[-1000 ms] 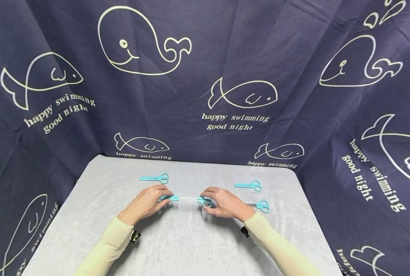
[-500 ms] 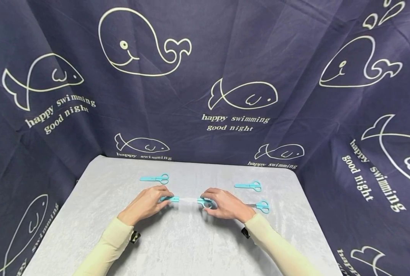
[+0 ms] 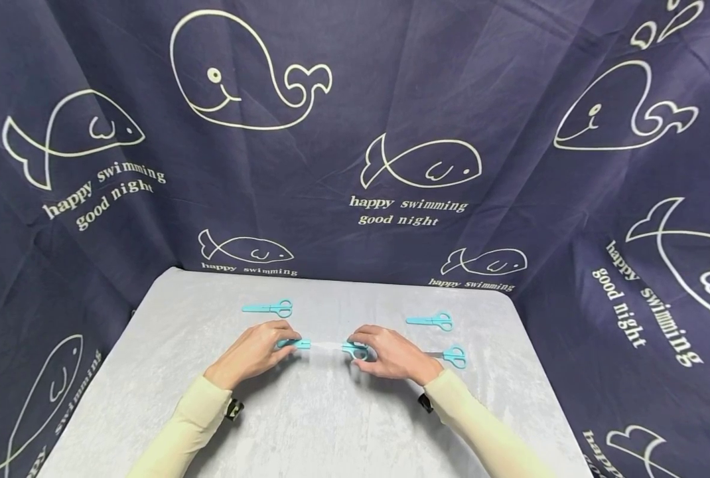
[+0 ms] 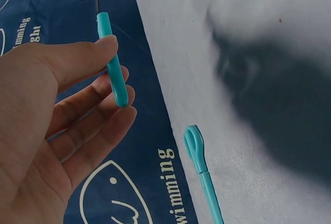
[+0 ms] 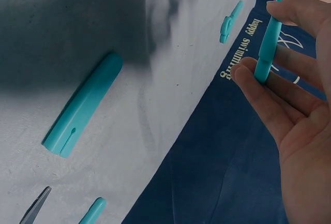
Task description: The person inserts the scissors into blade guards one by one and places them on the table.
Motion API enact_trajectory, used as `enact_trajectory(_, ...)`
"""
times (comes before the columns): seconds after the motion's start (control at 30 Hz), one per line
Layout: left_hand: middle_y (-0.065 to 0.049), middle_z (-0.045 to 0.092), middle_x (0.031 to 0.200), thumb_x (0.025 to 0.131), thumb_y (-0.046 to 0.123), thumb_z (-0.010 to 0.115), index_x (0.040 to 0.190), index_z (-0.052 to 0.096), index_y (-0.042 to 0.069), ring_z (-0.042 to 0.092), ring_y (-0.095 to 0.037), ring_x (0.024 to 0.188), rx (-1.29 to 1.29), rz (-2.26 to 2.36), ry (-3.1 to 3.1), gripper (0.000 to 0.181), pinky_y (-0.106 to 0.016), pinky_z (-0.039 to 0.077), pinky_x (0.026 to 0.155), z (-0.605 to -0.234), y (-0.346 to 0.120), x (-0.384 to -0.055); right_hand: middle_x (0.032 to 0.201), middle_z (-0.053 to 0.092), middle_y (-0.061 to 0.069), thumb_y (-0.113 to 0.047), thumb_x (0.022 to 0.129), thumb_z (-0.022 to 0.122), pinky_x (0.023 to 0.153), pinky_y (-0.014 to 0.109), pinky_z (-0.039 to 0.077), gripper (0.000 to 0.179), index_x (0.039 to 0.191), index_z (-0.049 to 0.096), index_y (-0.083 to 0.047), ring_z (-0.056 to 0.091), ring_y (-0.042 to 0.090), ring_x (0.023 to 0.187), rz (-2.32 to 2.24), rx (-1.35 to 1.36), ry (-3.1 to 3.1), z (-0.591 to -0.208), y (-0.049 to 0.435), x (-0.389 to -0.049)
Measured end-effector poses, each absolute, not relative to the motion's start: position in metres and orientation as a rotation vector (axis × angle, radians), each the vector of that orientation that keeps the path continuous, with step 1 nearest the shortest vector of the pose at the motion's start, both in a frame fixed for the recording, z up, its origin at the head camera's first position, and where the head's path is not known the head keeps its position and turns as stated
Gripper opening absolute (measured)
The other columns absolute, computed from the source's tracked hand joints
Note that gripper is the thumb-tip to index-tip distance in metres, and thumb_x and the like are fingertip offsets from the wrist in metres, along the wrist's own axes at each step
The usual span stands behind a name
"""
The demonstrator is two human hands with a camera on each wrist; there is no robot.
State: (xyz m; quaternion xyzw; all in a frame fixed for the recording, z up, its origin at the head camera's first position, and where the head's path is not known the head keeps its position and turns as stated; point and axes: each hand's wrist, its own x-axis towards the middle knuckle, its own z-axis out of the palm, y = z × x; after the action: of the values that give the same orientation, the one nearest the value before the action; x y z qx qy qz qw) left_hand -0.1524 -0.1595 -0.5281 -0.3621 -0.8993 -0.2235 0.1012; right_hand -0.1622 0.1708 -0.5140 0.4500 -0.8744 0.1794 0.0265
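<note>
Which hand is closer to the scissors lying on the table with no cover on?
Right. The right hand is just left of those scissors; the left hand is farther left.

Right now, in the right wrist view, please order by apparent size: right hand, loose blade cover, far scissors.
Largest to smallest:
1. Right hand
2. Loose blade cover
3. Far scissors

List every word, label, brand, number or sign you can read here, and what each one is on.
"happy swimming": on the dark blue cloth, repeated many times.
"good night": on the same cloth, below some of those lines.
Some repeats are cut off at the picture edges.
Scissors and covers: no lettering can be made out.
Black wrist pieces: any marking is too small to read.
</note>
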Motion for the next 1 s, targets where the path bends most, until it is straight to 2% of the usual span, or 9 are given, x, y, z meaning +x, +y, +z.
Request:
enact_trajectory(0.13,0.007,0.067,0.095,0.089,0.027,0.073,0.105,0.076,0.02,0.066,-0.011,0.085,-1.076,-0.651,-2.664,0.017,-0.03,0.055,0.072,-0.5276,-0.1603,-0.1521,0.108,0.064,-0.004,-0.031,0.087,0.071,0.083,0.028,0.053,0.033,0.115,0.068,-0.015,0.061,0.01,0.095,0.556,1.398,-2.706,-0.5145,0.1705,-0.1623)
enact_trajectory(0.43,0.007,0.068,0.096,0.087,0.024,0.076,0.105,0.076,0.021,0.063,-0.006,0.087,-1.076,-0.631,-2.656,0.018,-0.03,0.056,0.073,-0.5266,-0.1598,-0.1529,0.111,0.063,-0.003,-0.033,0.088,0.07,0.085,0.028,0.053,0.035,0.117,0.068,-0.014,0.061,0.009,0.099,0.54,1.403,-2.685,-0.513,0.1706,-0.1625)
enact_trajectory(0.7,0.006,0.069,0.097,0.087,0.024,0.076,0.106,0.076,0.02,0.066,-0.013,0.086,-1.065,-0.637,-2.666,0.019,-0.031,0.056,0.071,-0.5253,-0.1601,-0.1531,0.115,0.062,-0.004,-0.034,0.088,0.07,0.089,0.029,0.052,0.036,0.119,0.068,-0.015,0.06,0.009,0.103,0.502,1.371,-2.684,-0.5121,0.1706,-0.1616)
enact_trajectory(1.0,0.007,0.069,0.098,0.086,0.022,0.077,0.105,0.076,0.021,0.063,-0.007,0.088,-1.042,-0.615,-2.649,0.02,-0.031,0.056,0.072,-0.5258,-0.1603,-0.1534,0.115,0.062,-0.003,-0.034,0.089,0.068,0.088,0.029,0.053,0.036,0.119,0.067,-0.014,0.06,0.01,0.102,0.492,1.364,-2.685,-0.5106,0.1704,-0.1614)
